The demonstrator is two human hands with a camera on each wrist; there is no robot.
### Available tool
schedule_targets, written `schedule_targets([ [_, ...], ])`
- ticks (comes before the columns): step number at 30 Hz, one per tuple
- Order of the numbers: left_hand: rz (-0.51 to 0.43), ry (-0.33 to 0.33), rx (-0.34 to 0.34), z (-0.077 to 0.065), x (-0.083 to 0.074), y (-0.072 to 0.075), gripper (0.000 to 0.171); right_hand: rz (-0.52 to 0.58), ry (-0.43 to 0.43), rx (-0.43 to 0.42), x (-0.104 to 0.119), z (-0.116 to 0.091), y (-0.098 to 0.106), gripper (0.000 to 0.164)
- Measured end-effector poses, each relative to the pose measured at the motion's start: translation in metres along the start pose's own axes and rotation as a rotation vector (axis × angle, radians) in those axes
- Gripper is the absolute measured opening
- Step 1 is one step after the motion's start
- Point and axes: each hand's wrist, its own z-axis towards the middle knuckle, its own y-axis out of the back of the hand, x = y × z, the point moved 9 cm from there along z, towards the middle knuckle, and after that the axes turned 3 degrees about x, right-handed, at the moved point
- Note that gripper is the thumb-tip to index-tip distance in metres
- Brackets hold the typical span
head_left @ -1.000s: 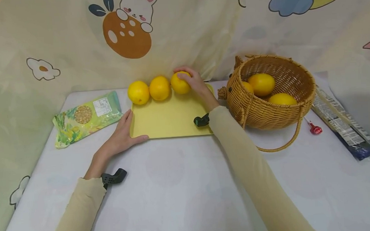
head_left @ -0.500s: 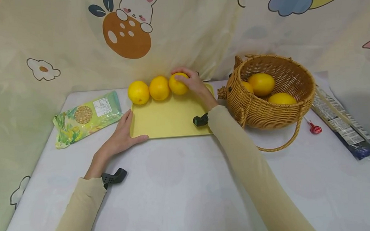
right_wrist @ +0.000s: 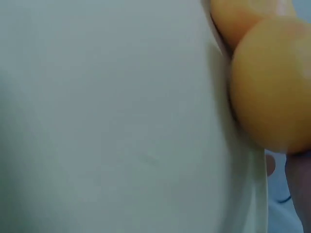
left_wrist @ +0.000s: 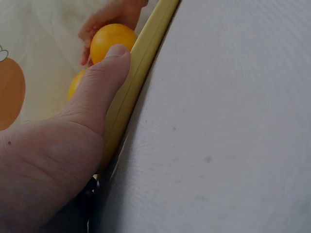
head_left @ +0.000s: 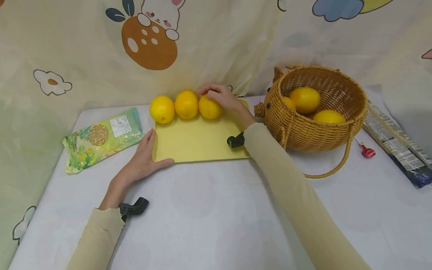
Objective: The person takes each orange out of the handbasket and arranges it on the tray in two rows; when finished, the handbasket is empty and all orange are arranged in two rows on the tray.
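Note:
In the head view, three round oranges line the back of a yellow tray: the left orange, the middle orange and the right orange. My right hand lies over the top of the right orange, its thumb at the upper edge and its fingers behind. Seen from the right wrist, a gap shows between a fingertip and that orange. My left hand rests at the tray's front left corner, fingers straight along the left side. Its thumb lies by the front edge.
A wicker basket with several yellow fruits stands right of the tray, its handle drooping forward. Beyond it lie a red lollipop and a dark packet. A green packet lies left of the tray. A printed cloth hangs behind.
The right orange has come down and slightly left, into line beside the middle orange. My right hand has lowered with it and its grip has loosened. The left hand stays put.

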Motion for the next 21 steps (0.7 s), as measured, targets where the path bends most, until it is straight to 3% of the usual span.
schedule_targets([
  [6,0.002,0.005,0.011,0.001,0.002,-0.002,0.120,-0.136,-0.024,-0.049,0.007,0.002,-0.011,0.021],
  [13,0.004,-0.006,0.004,0.000,0.002,0.000,0.119,-0.170,0.028,-0.159,0.029,0.001,-0.002,0.022],
  [17,-0.004,-0.023,-0.008,0.000,0.001,0.000,0.118,-0.084,0.088,-0.155,0.077,-0.017,-0.004,0.022],
  [21,-0.010,-0.039,-0.016,0.001,-0.001,0.001,0.118,0.079,0.200,-0.076,0.143,-0.072,-0.013,0.014],
])
